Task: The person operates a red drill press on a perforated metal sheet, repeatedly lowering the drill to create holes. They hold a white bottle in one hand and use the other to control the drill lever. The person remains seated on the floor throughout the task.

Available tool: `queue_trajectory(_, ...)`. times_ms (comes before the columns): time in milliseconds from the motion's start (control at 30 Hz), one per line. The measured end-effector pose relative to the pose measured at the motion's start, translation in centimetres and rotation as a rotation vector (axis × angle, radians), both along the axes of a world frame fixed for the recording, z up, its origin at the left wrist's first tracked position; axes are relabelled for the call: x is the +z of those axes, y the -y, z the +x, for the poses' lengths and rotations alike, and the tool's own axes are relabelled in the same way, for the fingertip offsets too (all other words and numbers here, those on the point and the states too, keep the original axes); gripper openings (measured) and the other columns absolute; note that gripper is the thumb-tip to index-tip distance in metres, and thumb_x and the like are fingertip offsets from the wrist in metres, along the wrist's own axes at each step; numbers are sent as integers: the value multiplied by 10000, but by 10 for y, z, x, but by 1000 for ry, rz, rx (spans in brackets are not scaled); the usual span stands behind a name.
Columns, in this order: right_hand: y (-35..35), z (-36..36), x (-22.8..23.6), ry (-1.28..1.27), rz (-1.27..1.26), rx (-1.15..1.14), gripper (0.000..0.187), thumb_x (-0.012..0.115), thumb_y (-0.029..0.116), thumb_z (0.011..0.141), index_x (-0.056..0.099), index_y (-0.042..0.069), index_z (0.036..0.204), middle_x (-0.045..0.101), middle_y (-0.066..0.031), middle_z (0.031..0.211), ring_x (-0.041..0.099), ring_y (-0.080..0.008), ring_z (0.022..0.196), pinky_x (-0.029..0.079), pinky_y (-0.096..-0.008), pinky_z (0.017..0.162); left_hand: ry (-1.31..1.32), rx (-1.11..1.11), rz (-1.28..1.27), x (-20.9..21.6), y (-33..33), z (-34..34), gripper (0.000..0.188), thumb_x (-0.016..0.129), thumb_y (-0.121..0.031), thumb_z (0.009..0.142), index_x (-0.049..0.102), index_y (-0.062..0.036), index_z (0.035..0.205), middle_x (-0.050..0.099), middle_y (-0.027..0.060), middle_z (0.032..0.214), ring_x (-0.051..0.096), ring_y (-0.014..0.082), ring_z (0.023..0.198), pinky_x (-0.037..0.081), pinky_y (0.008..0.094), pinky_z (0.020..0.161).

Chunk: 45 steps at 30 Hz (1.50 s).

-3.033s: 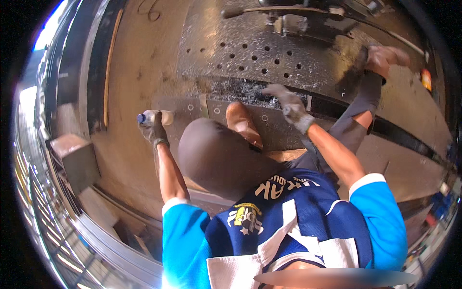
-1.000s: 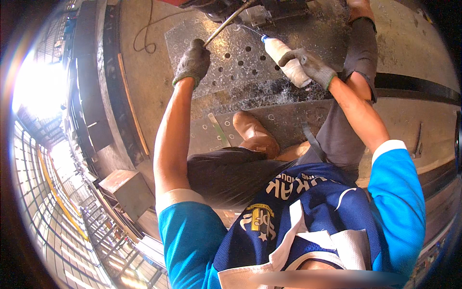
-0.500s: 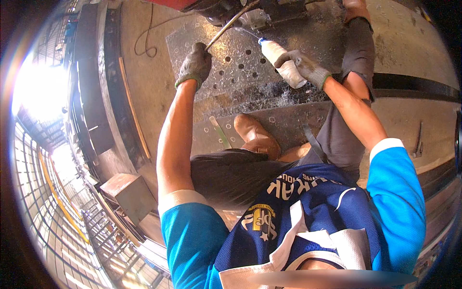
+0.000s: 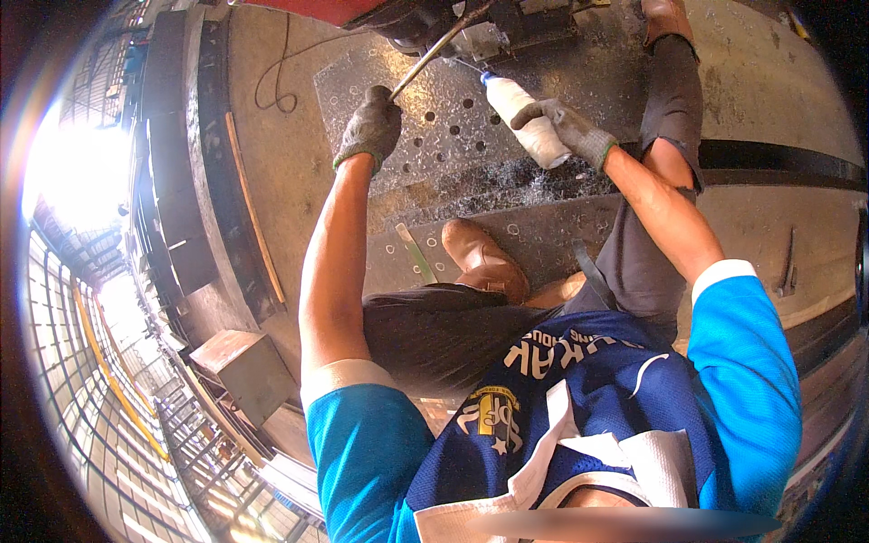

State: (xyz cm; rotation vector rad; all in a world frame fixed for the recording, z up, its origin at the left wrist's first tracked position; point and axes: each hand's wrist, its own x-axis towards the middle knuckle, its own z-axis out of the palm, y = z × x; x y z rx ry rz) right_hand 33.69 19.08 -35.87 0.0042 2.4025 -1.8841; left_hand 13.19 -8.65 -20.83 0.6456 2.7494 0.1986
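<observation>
My left hand (image 4: 370,127), in a dark grey work glove, is closed round the near end of a metal lever handle (image 4: 433,56). The handle slants up and right to a dark machine (image 4: 516,47) at the top. In my right hand (image 4: 570,128), also gloved, is a whitish plastic squeeze bottle (image 4: 522,113) with a blue cap. It is tilted, its cap pointing up and left at the machine, and a thin line of liquid or a nozzle shows beyond the cap. Below both hands lies a metal plate (image 4: 362,195) with several round holes, wet and strewn with shavings.
A flat green-edged strip (image 4: 416,253) lies beside my brown boot (image 4: 484,258). A red machine part (image 4: 312,9) overhangs the top. A cable (image 4: 272,95) loops on the floor at the left, near a long wooden strip (image 4: 253,208) and a metal box (image 4: 243,371).
The bottle and my right hand have shifted slightly left. My left hand and the handle's near end have moved a little down and right, the grip unchanged.
</observation>
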Motion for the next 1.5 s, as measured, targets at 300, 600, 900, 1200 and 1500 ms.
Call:
queue_trajectory(300, 6, 1, 6, 266, -309, 12, 415, 428, 291, 1070, 759, 88, 1216, 746, -75, 1131, 688, -164, 1019, 547, -311, 909, 25, -31, -10, 4, 0, -1, 302, 585, -249, 991, 541, -94, 1247, 694, 309, 1111, 665, 514, 1073, 516, 576, 889)
queue_trajectory(600, 7, -4, 6, 288, -337, -93, 415, 437, 296, 1072, 772, 70, 1167, 744, -94, 1132, 700, -164, 984, 553, -287, 908, 23, -9, -24, -2, -2, -2, 308, 595, -255, 990, 548, -92, 1247, 700, 305, 1089, 669, 511, 1061, 517, 574, 891)
queue_trajectory(900, 10, -12, -6, 258, -377, -82, 402, 455, 270, 1036, 776, 42, 1118, 738, -104, 1131, 696, -169, 959, 555, -293, 908, 40, 12, -1, -5, -1, -3, 305, 603, -252, 978, 577, -98, 1240, 697, 298, 1113, 662, 504, 1083, 519, 566, 901)
queue_trajectory(1200, 8, -10, -24, 173, -296, -66, 381, 452, 222, 1042, 768, 30, 1135, 735, -96, 1090, 695, -148, 931, 569, -283, 862, 80, -21, 46, -16, 6, -11, 316, 588, -250, 979, 557, -97, 1255, 692, 316, 1105, 661, 520, 1073, 518, 578, 894)
queue_trajectory(1500, 11, -5, -2, 262, -409, -52, 393, 459, 270, 1059, 759, 51, 1187, 735, -116, 1117, 705, -159, 892, 573, -280, 843, 87, 5, 4, -15, 3, -9, 320, 593, -266, 985, 547, -114, 1262, 698, 314, 1107, 664, 520, 1076, 520, 581, 890)
